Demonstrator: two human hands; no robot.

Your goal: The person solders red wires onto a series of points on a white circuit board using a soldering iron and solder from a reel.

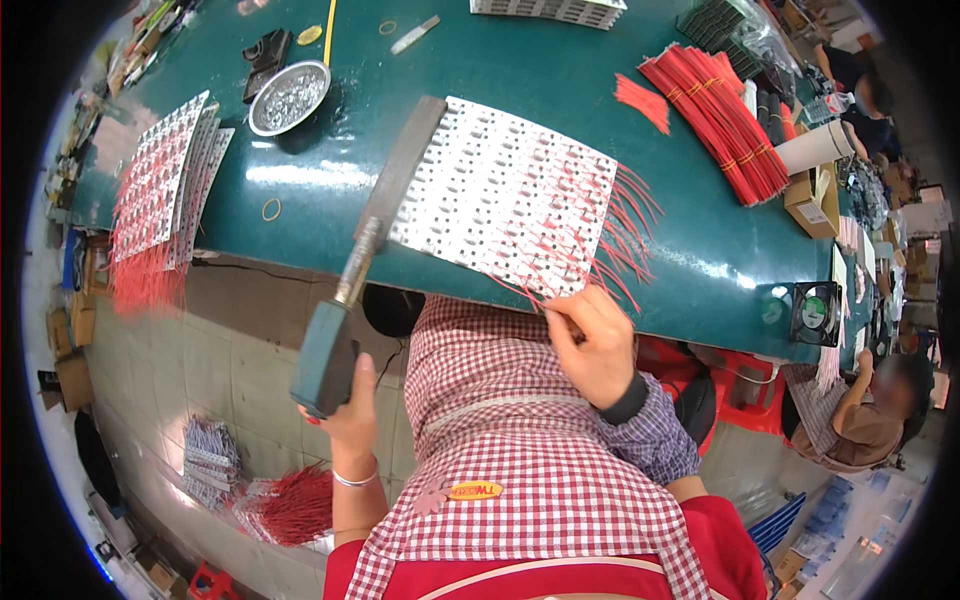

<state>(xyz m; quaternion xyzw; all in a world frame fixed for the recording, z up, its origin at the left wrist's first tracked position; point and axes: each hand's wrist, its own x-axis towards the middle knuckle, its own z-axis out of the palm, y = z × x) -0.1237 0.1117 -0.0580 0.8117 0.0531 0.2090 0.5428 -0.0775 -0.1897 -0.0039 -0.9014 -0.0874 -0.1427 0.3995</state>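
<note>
My left hand (352, 420) is closed around the teal and black handle of a hand tool (325, 345). From that handle a metal shaft leads to a long, flat dark bar, which lies along the left edge of a white circuit board panel (465, 170). Rows of small dark parts cover the panel. Thin red wires (625, 215) cross its right half and hang past its right edge. At the panel's near corner, my right hand (598, 340) pinches a red wire; whether it also grips the board edge is hidden.
Stacked wired panels (160, 190) overhang the table at left. A metal bowl (290, 98) sits behind them. Bundled red wires (715, 120) lie at far right, near a small fan (815, 313). More wired pieces (285, 505) rest on the floor. Another person (860, 410) sits at right.
</note>
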